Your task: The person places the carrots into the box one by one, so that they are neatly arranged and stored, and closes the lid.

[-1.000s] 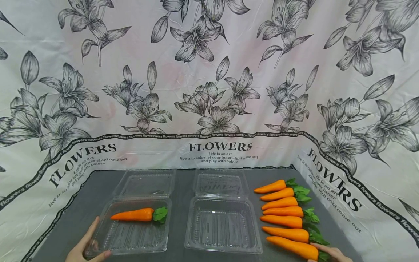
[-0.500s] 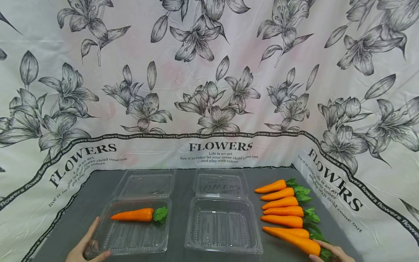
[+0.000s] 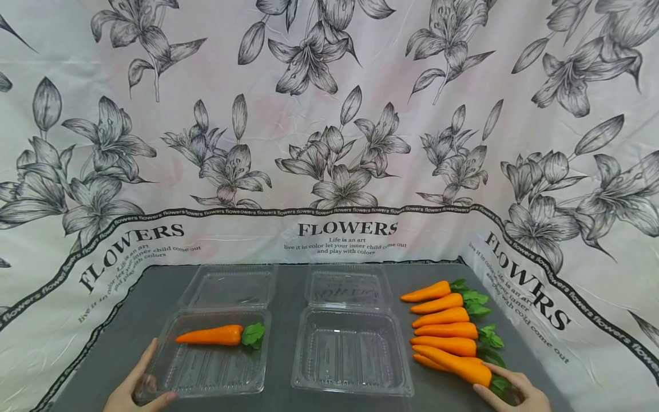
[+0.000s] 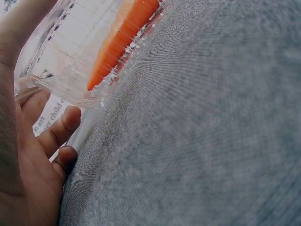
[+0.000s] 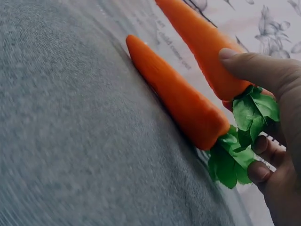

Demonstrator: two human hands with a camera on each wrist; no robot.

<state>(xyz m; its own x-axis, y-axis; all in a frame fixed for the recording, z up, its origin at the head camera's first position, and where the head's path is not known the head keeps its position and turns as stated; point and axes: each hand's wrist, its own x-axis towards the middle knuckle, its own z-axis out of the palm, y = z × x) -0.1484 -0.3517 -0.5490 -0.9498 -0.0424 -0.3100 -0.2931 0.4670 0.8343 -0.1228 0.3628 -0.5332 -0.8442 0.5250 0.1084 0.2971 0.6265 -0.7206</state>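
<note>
My left hand (image 3: 135, 384) grips the near left corner of a clear plastic clamshell container (image 3: 206, 375), thumb at the front and fingers along the side. Inside it lies one orange carrot (image 3: 211, 336), green leaves to the right. In the left wrist view that carrot (image 4: 120, 42) shows through the clear wall. My right hand (image 3: 515, 390) pinches another carrot (image 3: 458, 363) by its thick end near the leaves. In the right wrist view this held carrot (image 5: 204, 47) is raised above a lying carrot (image 5: 174, 96), which it partly covers in the head view.
A second clear clamshell container (image 3: 350, 375) stands open in the middle with nothing in it. Several carrots (image 3: 445, 331) lie in a column on the right of the grey table (image 3: 282, 343). A flower-printed curtain (image 3: 350, 189) hangs behind and at both sides.
My right hand has lifted the nearest carrot off the table and moved it slightly up and left, over the neighbouring carrot. The left hand and both containers have stayed put.
</note>
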